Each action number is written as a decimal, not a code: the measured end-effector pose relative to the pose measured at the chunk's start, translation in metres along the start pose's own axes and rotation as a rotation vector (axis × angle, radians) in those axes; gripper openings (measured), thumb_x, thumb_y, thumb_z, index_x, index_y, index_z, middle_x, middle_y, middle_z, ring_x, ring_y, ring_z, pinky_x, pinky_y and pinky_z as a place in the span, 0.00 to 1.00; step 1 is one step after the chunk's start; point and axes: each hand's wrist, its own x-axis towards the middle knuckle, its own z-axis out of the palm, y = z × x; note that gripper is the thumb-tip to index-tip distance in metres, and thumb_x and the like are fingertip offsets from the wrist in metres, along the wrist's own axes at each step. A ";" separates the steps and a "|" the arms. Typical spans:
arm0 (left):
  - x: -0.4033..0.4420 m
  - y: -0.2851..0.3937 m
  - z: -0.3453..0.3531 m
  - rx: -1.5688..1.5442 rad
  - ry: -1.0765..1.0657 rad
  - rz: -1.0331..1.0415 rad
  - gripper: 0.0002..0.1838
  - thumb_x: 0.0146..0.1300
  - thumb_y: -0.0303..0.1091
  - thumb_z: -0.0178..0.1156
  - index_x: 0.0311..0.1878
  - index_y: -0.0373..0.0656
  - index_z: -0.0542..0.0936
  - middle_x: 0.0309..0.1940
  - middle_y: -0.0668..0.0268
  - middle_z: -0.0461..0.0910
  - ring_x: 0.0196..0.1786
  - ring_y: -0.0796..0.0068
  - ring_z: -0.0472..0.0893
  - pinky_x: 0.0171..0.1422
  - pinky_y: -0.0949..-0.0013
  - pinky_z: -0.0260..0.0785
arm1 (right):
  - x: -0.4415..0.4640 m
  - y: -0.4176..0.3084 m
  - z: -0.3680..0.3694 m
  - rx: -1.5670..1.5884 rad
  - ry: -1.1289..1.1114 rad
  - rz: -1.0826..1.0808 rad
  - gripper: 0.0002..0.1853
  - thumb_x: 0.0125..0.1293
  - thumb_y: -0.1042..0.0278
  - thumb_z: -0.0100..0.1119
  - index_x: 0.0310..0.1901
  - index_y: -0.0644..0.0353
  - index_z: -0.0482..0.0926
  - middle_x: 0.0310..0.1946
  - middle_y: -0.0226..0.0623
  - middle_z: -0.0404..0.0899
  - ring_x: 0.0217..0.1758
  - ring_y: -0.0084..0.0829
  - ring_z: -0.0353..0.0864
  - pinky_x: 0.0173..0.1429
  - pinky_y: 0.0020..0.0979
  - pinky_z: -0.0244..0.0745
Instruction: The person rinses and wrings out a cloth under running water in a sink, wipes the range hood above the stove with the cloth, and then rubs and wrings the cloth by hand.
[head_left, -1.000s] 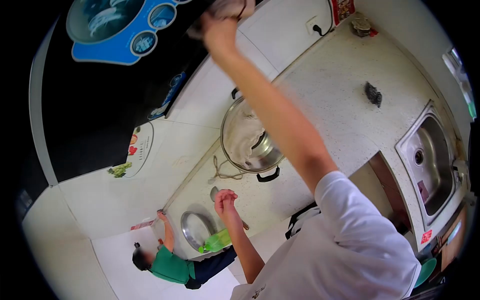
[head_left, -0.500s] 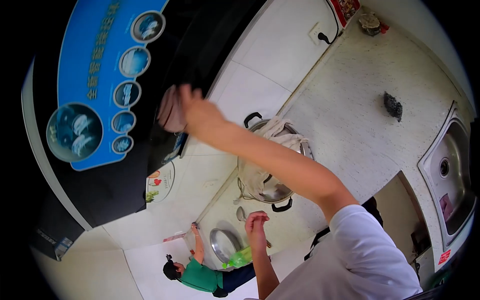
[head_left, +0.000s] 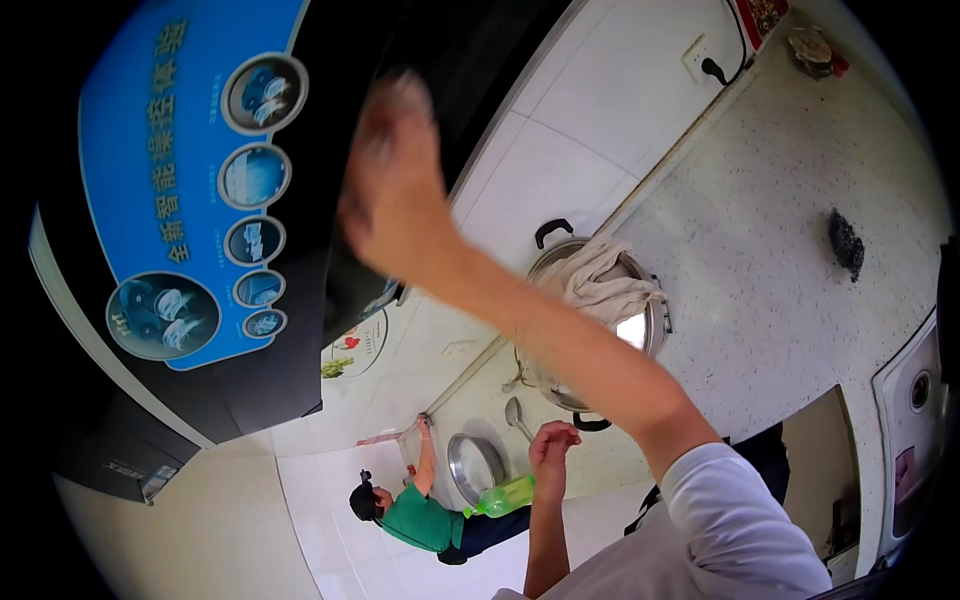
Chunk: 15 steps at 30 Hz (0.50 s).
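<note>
My right hand [head_left: 390, 180], blurred by motion, is raised at the front of the black range hood [head_left: 350, 290]. It is closed on a pinkish cloth, which is hard to separate from the fingers. Lower down, my left hand [head_left: 553, 447] has its fingers curled together, with nothing seen in them. A green bottle [head_left: 505, 496] lies beside my left wrist, and a spoon [head_left: 514, 411] is close to the hand. Behind my right forearm, a steel pot [head_left: 655, 325] with black handles has a beige cloth [head_left: 600, 280] draped over it.
A steel basin [head_left: 474, 468] is near the bottle. Another person [head_left: 420, 518] in green reaches to the wall. A dark scouring pad [head_left: 846, 245] lies on the speckled counter [head_left: 740, 240]. At the right are a sink [head_left: 908, 430] and a counter opening; a plugged socket [head_left: 700, 58] is above.
My right hand has moved upward along the hood with the cloth. The view has shifted, so the pot, counter and other person appear farther right. My left hand keeps its curled pose.
</note>
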 end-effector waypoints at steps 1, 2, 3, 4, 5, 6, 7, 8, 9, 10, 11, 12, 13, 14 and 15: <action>0.002 0.004 0.002 0.001 -0.001 0.022 0.06 0.64 0.26 0.48 0.39 0.39 0.74 0.34 0.64 0.75 0.37 0.74 0.74 0.46 0.71 0.68 | -0.019 -0.006 0.009 -0.004 -0.051 -0.040 0.22 0.40 0.71 0.57 0.42 0.70 0.75 0.48 0.57 0.65 0.54 0.53 0.62 0.56 0.48 0.60; 0.004 0.008 0.006 -0.001 -0.005 0.044 0.06 0.64 0.26 0.48 0.39 0.38 0.74 0.35 0.64 0.75 0.37 0.75 0.74 0.47 0.71 0.68 | -0.041 -0.013 0.018 -0.128 -0.210 -0.120 0.16 0.43 0.66 0.54 0.33 0.69 0.79 0.38 0.51 0.73 0.49 0.48 0.68 0.55 0.47 0.61; 0.001 0.009 0.011 0.023 0.057 0.034 0.06 0.64 0.26 0.48 0.39 0.38 0.74 0.34 0.64 0.75 0.37 0.75 0.74 0.47 0.71 0.68 | -0.057 -0.018 0.022 -0.220 -0.498 -0.227 0.11 0.43 0.66 0.53 0.26 0.64 0.80 0.28 0.43 0.76 0.42 0.43 0.72 0.52 0.44 0.63; 0.006 0.007 0.021 0.034 0.069 0.035 0.06 0.64 0.26 0.48 0.39 0.38 0.74 0.34 0.64 0.75 0.37 0.75 0.74 0.46 0.71 0.68 | -0.070 -0.019 0.033 -0.132 -0.516 -0.297 0.05 0.38 0.70 0.53 0.15 0.61 0.74 0.19 0.42 0.71 0.36 0.42 0.72 0.43 0.40 0.66; 0.009 0.000 0.025 0.001 0.037 0.045 0.06 0.62 0.28 0.50 0.39 0.40 0.75 0.33 0.64 0.75 0.38 0.73 0.75 0.45 0.70 0.68 | -0.084 -0.018 0.041 -0.052 -0.577 -0.317 0.03 0.41 0.69 0.53 0.17 0.57 0.75 0.24 0.38 0.72 0.39 0.38 0.71 0.45 0.37 0.67; 0.011 -0.002 0.032 -0.055 -0.042 0.046 0.06 0.63 0.27 0.49 0.39 0.40 0.75 0.33 0.63 0.76 0.37 0.72 0.75 0.44 0.70 0.68 | -0.082 -0.016 0.029 -0.054 -0.468 -0.400 0.03 0.44 0.69 0.54 0.19 0.56 0.75 0.28 0.37 0.72 0.41 0.37 0.71 0.46 0.37 0.67; 0.016 -0.003 0.039 -0.056 -0.091 0.049 0.06 0.63 0.27 0.49 0.39 0.40 0.75 0.33 0.63 0.76 0.37 0.72 0.75 0.44 0.70 0.68 | -0.073 -0.014 0.020 -0.036 -0.355 -0.463 0.03 0.46 0.68 0.54 0.21 0.54 0.75 0.31 0.35 0.72 0.43 0.37 0.70 0.47 0.37 0.67; 0.015 -0.003 0.042 -0.028 -0.113 0.014 0.06 0.63 0.26 0.48 0.39 0.40 0.75 0.33 0.63 0.76 0.36 0.72 0.74 0.44 0.70 0.68 | -0.065 -0.007 0.017 -0.053 -0.347 -0.473 0.03 0.46 0.68 0.54 0.21 0.54 0.75 0.31 0.35 0.72 0.43 0.37 0.70 0.47 0.37 0.67; 0.019 -0.003 0.047 -0.005 -0.132 -0.017 0.07 0.63 0.25 0.47 0.40 0.40 0.75 0.33 0.63 0.76 0.35 0.72 0.74 0.44 0.70 0.68 | -0.055 0.005 0.012 -0.084 -0.358 -0.450 0.03 0.46 0.67 0.54 0.22 0.53 0.77 0.35 0.35 0.71 0.44 0.36 0.69 0.48 0.37 0.67; 0.020 0.000 0.057 -0.025 -0.129 -0.030 0.07 0.63 0.23 0.46 0.39 0.40 0.75 0.33 0.64 0.75 0.34 0.73 0.73 0.43 0.71 0.67 | -0.036 0.015 0.001 -0.113 -0.369 -0.432 0.04 0.47 0.66 0.55 0.24 0.52 0.78 0.39 0.36 0.71 0.45 0.35 0.69 0.48 0.37 0.68; 0.025 -0.001 0.063 -0.031 -0.143 -0.025 0.07 0.63 0.23 0.46 0.39 0.40 0.75 0.33 0.64 0.75 0.34 0.73 0.73 0.43 0.71 0.67 | -0.015 0.033 -0.016 -0.130 -0.406 -0.467 0.05 0.48 0.64 0.54 0.24 0.53 0.78 0.37 0.36 0.71 0.44 0.36 0.70 0.48 0.38 0.67; 0.028 -0.003 0.066 -0.014 -0.177 -0.032 0.07 0.64 0.25 0.46 0.40 0.39 0.75 0.32 0.64 0.76 0.34 0.73 0.74 0.44 0.71 0.68 | 0.012 0.050 -0.022 -0.118 -0.282 -0.502 0.05 0.49 0.64 0.54 0.25 0.53 0.77 0.37 0.37 0.70 0.44 0.39 0.70 0.48 0.40 0.66; 0.030 -0.004 0.070 0.000 -0.214 -0.038 0.06 0.65 0.26 0.47 0.40 0.38 0.74 0.32 0.64 0.76 0.34 0.74 0.74 0.44 0.72 0.68 | 0.040 0.070 -0.034 -0.041 -0.169 -0.516 0.05 0.49 0.65 0.53 0.27 0.54 0.74 0.38 0.39 0.70 0.43 0.41 0.71 0.47 0.41 0.66; 0.032 -0.004 0.077 0.010 -0.218 -0.039 0.06 0.65 0.25 0.47 0.40 0.38 0.75 0.32 0.64 0.76 0.34 0.74 0.74 0.43 0.72 0.69 | 0.075 0.079 -0.057 -0.038 -0.109 -0.495 0.07 0.48 0.67 0.54 0.31 0.55 0.72 0.37 0.40 0.70 0.42 0.42 0.71 0.46 0.42 0.66; 0.036 -0.008 0.084 -0.009 -0.254 -0.041 0.06 0.65 0.25 0.47 0.40 0.38 0.75 0.32 0.64 0.76 0.34 0.74 0.74 0.43 0.72 0.69 | 0.107 0.091 -0.077 -0.046 -0.076 -0.474 0.08 0.46 0.72 0.54 0.31 0.56 0.71 0.38 0.41 0.69 0.42 0.43 0.69 0.46 0.40 0.65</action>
